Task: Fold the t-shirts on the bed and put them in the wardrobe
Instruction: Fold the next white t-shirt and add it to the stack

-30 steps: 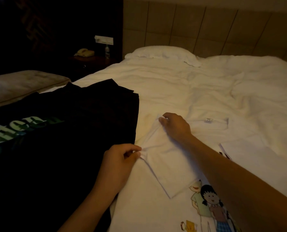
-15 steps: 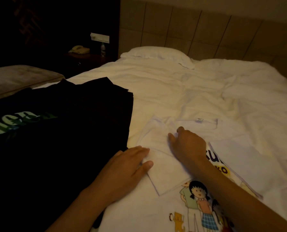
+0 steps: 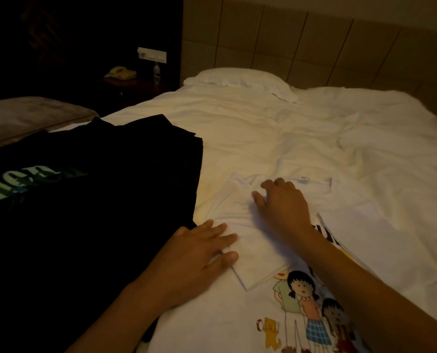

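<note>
The bed (image 3: 276, 128) takes up most of the room, its white cover rumpled and bare from the shirts up to the pillow (image 3: 237, 77), with more open cover off to the right. Behind it stands a padded headboard (image 3: 314, 44). On the near left of the bed a black t-shirt (image 3: 97, 200) lies spread flat, pale green lettering on its chest, its right edge just beside the white one. The white t-shirt (image 3: 212, 324), printed with cartoon children, lies face up at the near middle, its collar label toward the pillow and its left sleeve (image 3: 258, 261) folded in over the chest. Its right side is doubled over too, the fold's edge running beside the right forearm.

The left hand (image 3: 199, 258) lies flat, fingers straight, pressing the folded sleeve near the black shirt's edge. The right hand (image 3: 283, 202) rests palm down, fingers relaxed, by the shoulder below the collar. Neither grips anything.

A second ago both hands were pinching that sleeve and drawing it inward; now it is laid down and they have let go to flatten it.

In the dark far left corner a nightstand (image 3: 133, 85) carries a telephone (image 3: 120, 72) and a small bottle (image 3: 156, 72)
</note>
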Motion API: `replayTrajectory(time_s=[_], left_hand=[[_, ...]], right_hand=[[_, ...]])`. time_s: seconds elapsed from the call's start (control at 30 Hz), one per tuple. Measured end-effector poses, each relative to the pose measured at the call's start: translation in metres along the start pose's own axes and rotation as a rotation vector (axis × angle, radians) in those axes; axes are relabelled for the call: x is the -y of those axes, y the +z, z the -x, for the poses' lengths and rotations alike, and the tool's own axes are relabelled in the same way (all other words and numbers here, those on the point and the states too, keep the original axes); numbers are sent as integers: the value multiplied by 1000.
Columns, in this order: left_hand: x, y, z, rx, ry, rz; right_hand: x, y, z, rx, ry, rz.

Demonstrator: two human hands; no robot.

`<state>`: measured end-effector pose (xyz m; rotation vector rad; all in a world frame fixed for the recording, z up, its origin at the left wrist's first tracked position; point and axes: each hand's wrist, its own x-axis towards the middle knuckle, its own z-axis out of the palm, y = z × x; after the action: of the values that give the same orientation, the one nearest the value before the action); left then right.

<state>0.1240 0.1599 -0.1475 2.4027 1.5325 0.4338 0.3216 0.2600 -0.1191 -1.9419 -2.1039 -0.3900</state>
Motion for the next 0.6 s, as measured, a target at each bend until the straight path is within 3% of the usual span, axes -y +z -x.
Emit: replayTrajectory(time_s=[0.27, 0.6], left_hand=[[5, 0, 0, -148, -53, 138], [4, 2, 2, -152, -29, 156]], right_hand=[[29, 25, -56, 332, 132, -265], [27, 27, -36, 1, 80, -176]])
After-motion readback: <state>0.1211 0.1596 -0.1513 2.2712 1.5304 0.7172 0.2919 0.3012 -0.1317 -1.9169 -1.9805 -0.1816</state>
